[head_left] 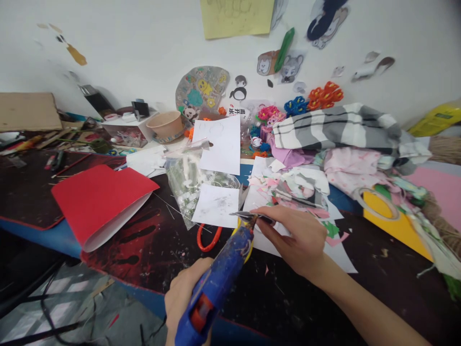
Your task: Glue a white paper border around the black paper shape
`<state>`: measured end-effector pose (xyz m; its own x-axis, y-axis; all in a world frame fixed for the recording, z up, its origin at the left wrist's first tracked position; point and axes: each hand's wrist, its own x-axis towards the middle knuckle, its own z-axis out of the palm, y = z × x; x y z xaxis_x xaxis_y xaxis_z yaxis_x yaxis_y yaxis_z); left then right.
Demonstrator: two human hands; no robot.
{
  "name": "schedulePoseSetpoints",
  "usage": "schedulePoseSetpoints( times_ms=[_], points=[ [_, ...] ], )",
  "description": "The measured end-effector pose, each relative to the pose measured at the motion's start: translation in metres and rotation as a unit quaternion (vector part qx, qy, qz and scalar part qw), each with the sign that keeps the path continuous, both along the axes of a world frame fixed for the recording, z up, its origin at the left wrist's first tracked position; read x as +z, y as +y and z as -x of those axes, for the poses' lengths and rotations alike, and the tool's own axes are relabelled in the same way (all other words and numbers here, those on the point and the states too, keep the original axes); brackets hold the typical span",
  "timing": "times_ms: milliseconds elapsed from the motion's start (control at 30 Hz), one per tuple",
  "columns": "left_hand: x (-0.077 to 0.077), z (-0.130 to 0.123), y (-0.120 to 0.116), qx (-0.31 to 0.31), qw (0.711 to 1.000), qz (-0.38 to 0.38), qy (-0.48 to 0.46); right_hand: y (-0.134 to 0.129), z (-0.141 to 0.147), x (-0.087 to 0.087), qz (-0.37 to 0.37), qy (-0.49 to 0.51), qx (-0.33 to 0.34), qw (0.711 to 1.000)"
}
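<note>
My left hand (187,290) is wrapped round a blue glue gun (223,274), whose nozzle points up and away. In my right hand (297,235), thumb and fingers pinch slim metal tweezers (248,215), their tip reaching left across the nozzle. Whether the tweezers hold anything is too small to tell. Just beyond the nozzle lies a small white sheet (218,205) with grey smudges. A red scissor handle (209,239) shows beside the gun, partly under that sheet.
A folded red card (104,202) lies at the left. Behind are a clear plastic bag (183,182), a round tan container (164,126) and white paper (221,144). Paper scraps (298,185), checked cloth (331,127) and a tape roll (376,203) are on the right.
</note>
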<state>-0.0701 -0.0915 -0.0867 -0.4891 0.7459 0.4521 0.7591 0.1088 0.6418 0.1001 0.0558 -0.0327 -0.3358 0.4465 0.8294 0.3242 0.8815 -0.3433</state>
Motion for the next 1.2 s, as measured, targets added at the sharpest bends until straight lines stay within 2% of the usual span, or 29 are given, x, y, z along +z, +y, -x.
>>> schedulePoseSetpoints(
  times_ms=[167, 367, 700, 1200],
  points=[
    [0.006, 0.005, 0.0, -0.058, 0.996, -0.031, -0.053, 0.0, 0.0, -0.002, -0.004, 0.0, -0.01, 1.0],
    [0.001, 0.022, 0.0, -0.133, 0.988, -0.07, 0.021, 0.001, -0.001, -0.001, -0.011, -0.001, -0.009, 1.0],
    [-0.005, 0.025, -0.004, -0.136, 0.988, -0.078, 0.009, -0.001, -0.001, 0.001, -0.024, 0.007, -0.011, 1.0],
    [-0.001, 0.023, -0.003, -0.102, 0.992, -0.073, 0.016, 0.0, -0.002, 0.001, -0.011, 0.006, -0.02, 1.0]
  ],
)
